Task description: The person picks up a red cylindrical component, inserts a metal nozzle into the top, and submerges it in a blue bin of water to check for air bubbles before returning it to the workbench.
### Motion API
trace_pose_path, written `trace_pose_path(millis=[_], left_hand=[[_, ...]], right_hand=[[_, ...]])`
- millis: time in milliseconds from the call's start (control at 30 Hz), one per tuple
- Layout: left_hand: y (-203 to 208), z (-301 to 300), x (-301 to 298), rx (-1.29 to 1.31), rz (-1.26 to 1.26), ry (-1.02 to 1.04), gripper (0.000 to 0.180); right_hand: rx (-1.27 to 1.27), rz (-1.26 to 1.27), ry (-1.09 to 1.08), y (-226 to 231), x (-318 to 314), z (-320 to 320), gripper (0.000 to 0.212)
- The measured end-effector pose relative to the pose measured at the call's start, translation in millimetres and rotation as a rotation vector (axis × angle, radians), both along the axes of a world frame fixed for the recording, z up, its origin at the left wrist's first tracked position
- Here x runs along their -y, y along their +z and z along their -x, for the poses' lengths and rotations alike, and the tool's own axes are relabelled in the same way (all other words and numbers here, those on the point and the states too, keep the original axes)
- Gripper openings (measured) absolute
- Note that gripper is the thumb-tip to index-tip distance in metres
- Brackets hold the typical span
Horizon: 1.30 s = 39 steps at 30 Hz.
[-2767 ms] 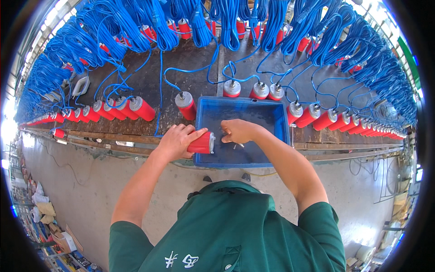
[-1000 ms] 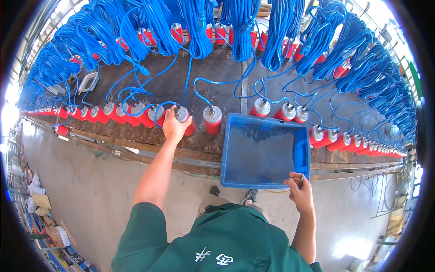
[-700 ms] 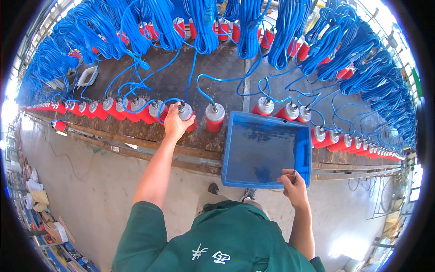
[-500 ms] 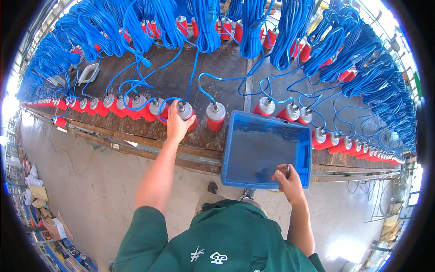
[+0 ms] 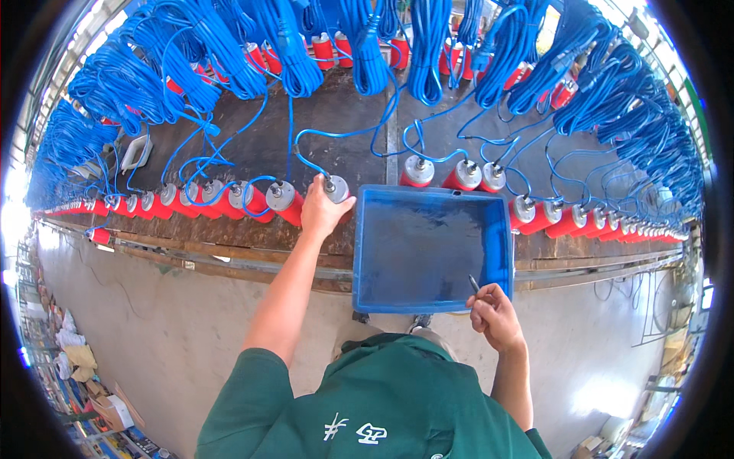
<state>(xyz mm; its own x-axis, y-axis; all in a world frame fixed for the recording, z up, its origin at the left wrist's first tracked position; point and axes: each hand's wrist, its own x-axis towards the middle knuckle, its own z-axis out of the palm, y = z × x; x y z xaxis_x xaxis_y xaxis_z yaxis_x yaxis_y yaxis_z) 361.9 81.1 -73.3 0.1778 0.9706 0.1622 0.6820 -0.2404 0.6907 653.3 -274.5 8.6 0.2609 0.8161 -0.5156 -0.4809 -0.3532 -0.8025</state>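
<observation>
My left hand (image 5: 325, 210) is closed around a red cylinder (image 5: 349, 217) with a round grey metal cap, standing at the table's front edge. A blue cable (image 5: 310, 162) rises from the cap's middle. Just to its left leans another red cylinder (image 5: 284, 200) of the same kind. Over the near right corner of a shallow blue tray (image 5: 358, 264), my right hand (image 5: 495, 315) pinches a slim dark pen-like stick (image 5: 473, 283), its tip pointing up and away.
Several more red cylinders (image 5: 567, 220) line the table edge both ways, their cables crossing the dark tabletop (image 5: 329, 115). Bundled blue cable coils (image 5: 367, 57) form an arc at the back. A pale dish (image 5: 136, 153) lies far left.
My left hand has let go of one cylinder and taken hold of its neighbour to the right. In my right hand the pen-like stick now points farther forward. The whole view has shifted slightly.
</observation>
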Motion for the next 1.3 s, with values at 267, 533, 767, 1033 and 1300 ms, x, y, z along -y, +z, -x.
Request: trace_pose_path(millis=[267, 533, 767, 1033, 1300], left_hand=[[-11, 22, 16, 0.098, -0.146, 0.058, 0.077], [107, 54, 100, 0.374, -0.163, -0.005, 0.069], [126, 58, 166, 0.749, 0.269, 0.159, 0.061], [58, 45, 190, 0.957, 0.543, 0.275, 0.061], [32, 59, 175, 1.007, 0.788, 0.280, 0.066]], right_hand=[[0.290, 0.056, 0.124, 10, 8, 2, 0.043], [0.033, 0.092, 0.199, 9, -9, 3, 0.033], [0.089, 0.043, 0.388, -5, -19, 10, 0.024], [0.325, -0.027, 0.553, -5, -12, -5, 0.032], [0.525, -0.192, 0.458, 9, -37, 5, 0.025]])
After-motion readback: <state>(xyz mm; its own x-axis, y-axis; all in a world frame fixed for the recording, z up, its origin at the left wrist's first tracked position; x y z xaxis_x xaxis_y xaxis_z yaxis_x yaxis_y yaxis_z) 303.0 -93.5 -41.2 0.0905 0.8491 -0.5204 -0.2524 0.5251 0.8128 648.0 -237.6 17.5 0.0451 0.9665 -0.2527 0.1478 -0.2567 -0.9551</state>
